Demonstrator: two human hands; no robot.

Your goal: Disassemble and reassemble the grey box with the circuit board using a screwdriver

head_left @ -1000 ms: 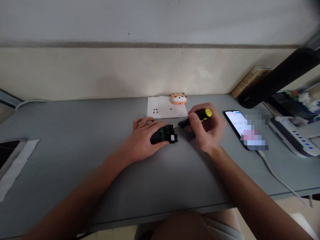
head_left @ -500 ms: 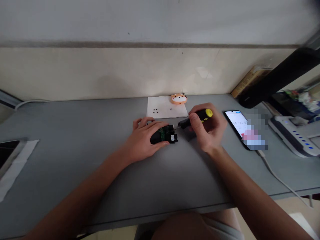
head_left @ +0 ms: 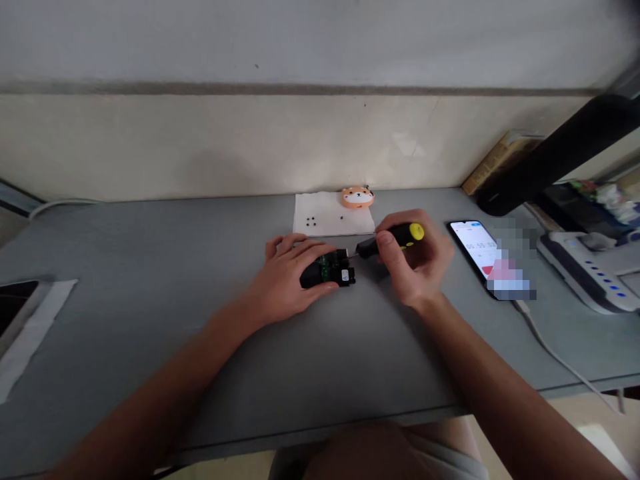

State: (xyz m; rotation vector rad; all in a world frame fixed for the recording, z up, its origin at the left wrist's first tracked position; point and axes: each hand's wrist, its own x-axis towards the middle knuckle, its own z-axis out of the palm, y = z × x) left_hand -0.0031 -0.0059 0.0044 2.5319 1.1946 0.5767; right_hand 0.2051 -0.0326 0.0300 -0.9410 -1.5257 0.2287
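Observation:
My left hand (head_left: 293,277) is closed around a small black electronic device with a green circuit board (head_left: 327,268) showing, pressed against the grey desk. A white label marks the device's right end. In my right hand (head_left: 417,257) is a black screwdriver with a yellow end cap (head_left: 373,246), held almost level. Its thin shaft points left and its tip meets the device's right end; the exact contact point is too small to make out. Behind the hands, several tiny dark screws (head_left: 311,221) lie on a white sheet of paper (head_left: 327,206).
An orange animal-faced case (head_left: 357,197) sits at the paper's back right corner. To the right are a lit phone (head_left: 473,250) on a cable, a white power strip (head_left: 595,270) and a black cylinder (head_left: 560,157). A dark-screened device (head_left: 17,303) lies at the far left.
My right hand and the screwdriver have shifted very slightly, with the handle's end a little lower. My left hand and the device stay in place.

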